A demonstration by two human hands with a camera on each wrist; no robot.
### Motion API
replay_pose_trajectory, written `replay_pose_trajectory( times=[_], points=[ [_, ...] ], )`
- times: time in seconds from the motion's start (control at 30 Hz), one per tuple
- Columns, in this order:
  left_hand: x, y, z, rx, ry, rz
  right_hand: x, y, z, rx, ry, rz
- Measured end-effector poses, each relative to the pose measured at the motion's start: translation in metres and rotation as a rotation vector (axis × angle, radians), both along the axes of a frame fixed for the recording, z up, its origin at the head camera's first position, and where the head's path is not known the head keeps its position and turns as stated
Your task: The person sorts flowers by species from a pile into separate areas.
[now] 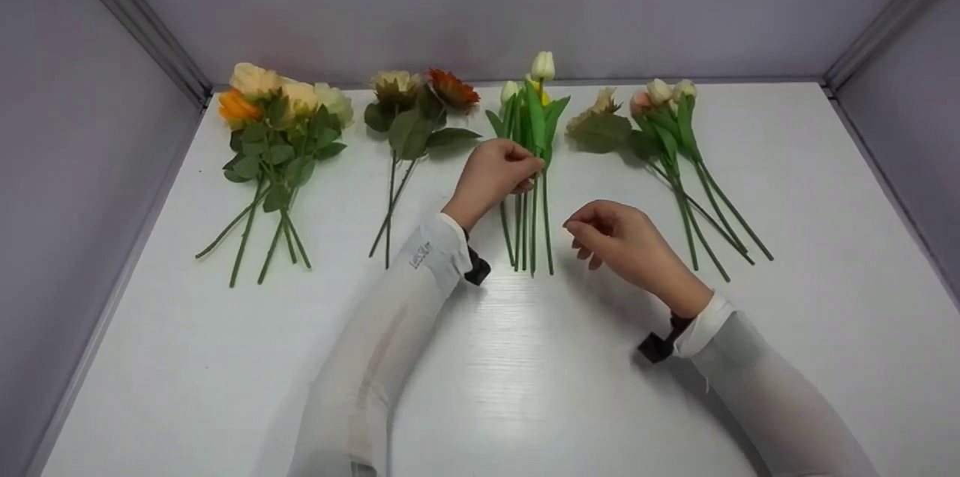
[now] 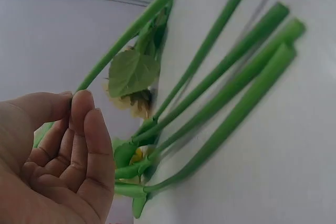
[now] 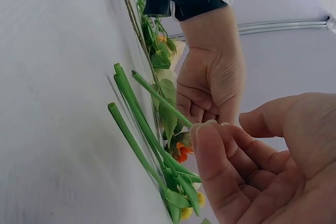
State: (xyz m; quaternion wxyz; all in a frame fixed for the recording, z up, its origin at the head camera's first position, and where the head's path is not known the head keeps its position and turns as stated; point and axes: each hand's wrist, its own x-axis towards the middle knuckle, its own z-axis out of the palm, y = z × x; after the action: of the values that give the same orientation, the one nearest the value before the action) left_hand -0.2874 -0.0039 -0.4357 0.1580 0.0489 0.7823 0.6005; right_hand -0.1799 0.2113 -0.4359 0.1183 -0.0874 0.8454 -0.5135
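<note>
My left hand [image 1: 495, 171] pinches the green stem [image 2: 134, 29] of a tulip between thumb and fingertips, just under the leaves. Around it lie more tulips [image 1: 510, 106] with white and yellow blooms, their stems pointing toward me. To the right, my right hand [image 1: 626, 244] hovers over the table with loosely bent fingers and nothing in them. In the right wrist view the held stem runs behind those fingers [image 3: 210, 156], but the head view shows a gap between the right hand and the stems.
At the left lie peach and orange roses [image 1: 259, 83] with leafy stems. Beside them are two flowers, one a rust-red bloom [image 1: 454, 91]. Right of the tulips lie a beige flower [image 1: 600, 124] and a bunch of pale tulips [image 1: 667, 106]. Walls [image 1: 510, 4] enclose the white table [image 1: 495, 387].
</note>
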Motion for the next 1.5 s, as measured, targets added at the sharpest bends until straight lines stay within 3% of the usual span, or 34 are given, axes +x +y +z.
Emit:
replay_pose_trajectory(
  times=[0.1,0.23,0.43,0.9,1.1,1.5],
  points=[
    [-0.01,0.004,0.006,-0.147,0.034,-0.012,0.0,0.001,0.002,0.0,0.015,0.003],
    [-0.019,0.013,0.009,-0.28,0.078,-0.039,0.001,0.002,0.003,-0.002,0.024,0.004],
    [-0.026,0.025,0.0,-0.352,0.097,-0.054,0.002,0.002,0.002,-0.003,0.036,0.008],
    [-0.028,0.026,-0.012,-0.569,0.146,-0.077,0.004,-0.001,0.005,0.007,0.049,0.016],
    [-0.029,0.027,-0.014,-0.585,0.158,-0.08,0.004,0.001,0.004,0.015,0.057,0.015],
    [-0.026,0.018,-0.01,-0.505,0.131,-0.053,0.003,0.003,0.004,0.023,0.051,0.025]
  ],
)
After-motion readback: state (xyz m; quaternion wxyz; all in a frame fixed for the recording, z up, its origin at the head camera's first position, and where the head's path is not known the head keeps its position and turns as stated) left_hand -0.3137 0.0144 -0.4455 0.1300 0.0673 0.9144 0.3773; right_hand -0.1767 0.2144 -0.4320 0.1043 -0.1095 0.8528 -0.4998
